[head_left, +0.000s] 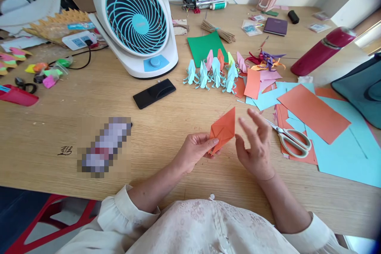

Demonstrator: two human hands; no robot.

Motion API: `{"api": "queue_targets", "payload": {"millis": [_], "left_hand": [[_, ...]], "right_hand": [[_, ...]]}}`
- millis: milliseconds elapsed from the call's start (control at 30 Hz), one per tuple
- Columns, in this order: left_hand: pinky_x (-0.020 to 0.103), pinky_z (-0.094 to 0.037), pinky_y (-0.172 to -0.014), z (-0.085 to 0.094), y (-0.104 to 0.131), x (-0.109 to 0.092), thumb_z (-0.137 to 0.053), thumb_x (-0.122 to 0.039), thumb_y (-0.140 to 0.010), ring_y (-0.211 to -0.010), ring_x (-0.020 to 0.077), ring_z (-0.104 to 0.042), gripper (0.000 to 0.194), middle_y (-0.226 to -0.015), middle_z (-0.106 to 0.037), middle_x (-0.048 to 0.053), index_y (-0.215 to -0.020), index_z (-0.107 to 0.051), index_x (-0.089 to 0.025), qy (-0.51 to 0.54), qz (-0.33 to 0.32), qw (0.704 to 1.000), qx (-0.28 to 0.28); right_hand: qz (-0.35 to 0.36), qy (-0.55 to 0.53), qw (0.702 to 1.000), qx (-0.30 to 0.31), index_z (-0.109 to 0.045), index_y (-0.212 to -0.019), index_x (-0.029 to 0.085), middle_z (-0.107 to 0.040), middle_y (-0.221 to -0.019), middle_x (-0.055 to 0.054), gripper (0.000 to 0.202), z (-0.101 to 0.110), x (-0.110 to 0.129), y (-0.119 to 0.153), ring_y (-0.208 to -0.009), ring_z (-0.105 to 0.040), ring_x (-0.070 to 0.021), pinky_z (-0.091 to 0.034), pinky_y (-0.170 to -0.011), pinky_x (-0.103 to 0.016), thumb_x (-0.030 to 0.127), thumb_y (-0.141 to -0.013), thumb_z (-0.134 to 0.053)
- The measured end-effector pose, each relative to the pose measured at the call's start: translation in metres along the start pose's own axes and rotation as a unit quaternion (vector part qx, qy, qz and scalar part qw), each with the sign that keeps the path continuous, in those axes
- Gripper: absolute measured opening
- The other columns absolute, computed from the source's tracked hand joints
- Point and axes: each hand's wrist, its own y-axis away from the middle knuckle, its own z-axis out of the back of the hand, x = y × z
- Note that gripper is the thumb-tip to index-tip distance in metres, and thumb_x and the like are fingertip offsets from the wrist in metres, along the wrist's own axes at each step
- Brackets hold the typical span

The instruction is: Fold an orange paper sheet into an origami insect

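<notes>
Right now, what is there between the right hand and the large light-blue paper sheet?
In the head view, the white-handled scissors lie between the right hand and the large light-blue sheet, partly over smaller paper pieces.

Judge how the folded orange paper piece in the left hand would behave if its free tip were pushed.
The folded orange paper piece is probably very light, being only creased paper. Its layered folds likely stiffen it somewhat, but the tip beyond the left hand looks unsupported, so it may bend or crease.
</notes>
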Motion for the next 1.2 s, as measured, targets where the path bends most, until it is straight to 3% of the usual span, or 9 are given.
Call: {"api": "queue_targets", "payload": {"millis": [67, 167, 267, 367, 600, 767, 900, 1067, 1200], "left_hand": [[0.02, -0.05, -0.057, -0.001, -0.002, 0.004, -0.076, -0.048, -0.075, -0.068, 0.0131, -0.064, 0.035, -0.077, -0.071, 0.005, -0.083, -0.075, -0.014, 0.008, -0.017, 0.998, -0.052], [0.022, -0.052, -0.06, -0.004, -0.003, 0.009, -0.075, -0.049, -0.076, -0.073, 0.016, -0.067, 0.036, -0.08, -0.073, 0.007, -0.085, -0.076, -0.014, -0.014, -0.009, 0.998, -0.068], [0.022, -0.053, -0.06, -0.006, -0.002, 0.012, -0.072, -0.051, -0.078, -0.071, 0.0151, -0.065, 0.038, -0.078, -0.072, 0.006, -0.081, -0.075, -0.014, -0.061, -0.005, 0.998, -0.025], [0.023, -0.054, -0.061, -0.006, 0.0, 0.011, -0.069, -0.055, -0.079, -0.068, 0.0143, -0.063, 0.042, -0.073, -0.069, 0.004, -0.074, -0.072, -0.013, -0.105, -0.015, 0.994, 0.027], [0.02, -0.047, -0.056, 0.0, -0.003, 0.004, -0.067, -0.049, -0.083, -0.064, 0.0104, -0.056, 0.036, -0.07, -0.06, 0.0, -0.076, -0.063, -0.014, -0.147, -0.073, 0.986, 0.006], [0.019, -0.037, -0.051, 0.001, -0.006, 0.007, -0.072, -0.04, -0.078, -0.056, 0.0068, -0.044, 0.028, -0.064, -0.055, -0.003, -0.074, -0.065, -0.013, -0.132, -0.064, 0.989, -0.009], [0.019, -0.033, -0.047, 0.004, -0.009, 0.011, -0.071, -0.04, -0.079, -0.051, 0.0059, -0.041, 0.03, -0.06, -0.052, -0.003, -0.07, -0.061, -0.013, -0.119, -0.058, 0.991, -0.022], [0.019, -0.035, -0.045, 0.009, -0.008, 0.009, -0.067, -0.047, -0.082, -0.051, 0.0064, -0.042, 0.035, -0.064, -0.053, -0.003, -0.075, -0.061, -0.013, -0.152, -0.056, 0.987, 0.004], [0.019, -0.03, -0.045, 0.01, -0.007, 0.007, -0.066, -0.049, -0.084, -0.05, 0.005, -0.036, 0.04, -0.061, -0.047, -0.004, -0.067, -0.055, -0.014, -0.168, -0.072, 0.983, 0.005]], "right_hand": [[-0.121, -0.088, 0.989, -0.021, -0.048, -0.142, 0.03, -0.051, -0.139, -0.012, 0.049, -0.001, -0.001, -0.001, -0.129, -0.049, -0.0288, -0.042, -0.105, -0.051, 0.024, -0.094, -0.056], [-0.289, -0.275, 0.914, 0.07, -0.064, -0.12, 0.023, -0.069, -0.105, -0.008, 0.032, -0.005, -0.001, -0.001, -0.096, -0.065, -0.0224, -0.053, -0.088, -0.04, 0.042, -0.096, -0.054], [-0.361, -0.38, 0.841, 0.135, -0.07, -0.09, 0.02, -0.07, -0.083, -0.005, 0.03, -0.011, 0.001, -0.001, -0.074, -0.062, -0.019, -0.053, -0.07, -0.032, 0.05, -0.088, -0.065], [-0.398, -0.404, 0.814, 0.124, -0.067, -0.075, 0.02, -0.067, -0.072, -0.003, 0.033, -0.014, 0.002, 0.0, -0.066, -0.058, -0.0174, -0.05, -0.062, -0.029, 0.052, -0.08, -0.072], [-0.407, -0.415, 0.801, 0.146, -0.061, -0.065, 0.019, -0.061, -0.066, -0.001, 0.037, -0.012, 0.007, 0.0, -0.062, -0.054, -0.0146, -0.044, -0.058, -0.027, 0.051, -0.078, -0.074], [-0.388, -0.389, 0.818, 0.173, -0.064, -0.071, 0.017, -0.061, -0.067, -0.001, 0.039, -0.011, 0.014, -0.003, -0.06, -0.05, -0.013, -0.039, -0.055, -0.025, 0.054, -0.077, -0.073], [-0.379, -0.373, 0.827, 0.181, -0.062, -0.072, 0.017, -0.058, -0.066, -0.001, 0.04, -0.012, 0.012, -0.004, -0.059, -0.046, -0.0118, -0.035, -0.052, -0.024, 0.055, -0.08, -0.07], [-0.389, -0.38, 0.814, 0.205, -0.06, -0.069, 0.017, -0.057, -0.063, 0.0, 0.044, -0.012, 0.007, 0.0, -0.057, -0.044, -0.0109, -0.033, -0.051, -0.024, 0.058, -0.08, -0.068], [-0.387, -0.392, 0.803, 0.229, -0.062, -0.071, 0.017, -0.059, -0.066, -0.001, 0.043, -0.011, 0.005, 0.002, -0.06, -0.046, -0.0124, -0.035, -0.054, -0.025, 0.058, -0.08, -0.068]]}}
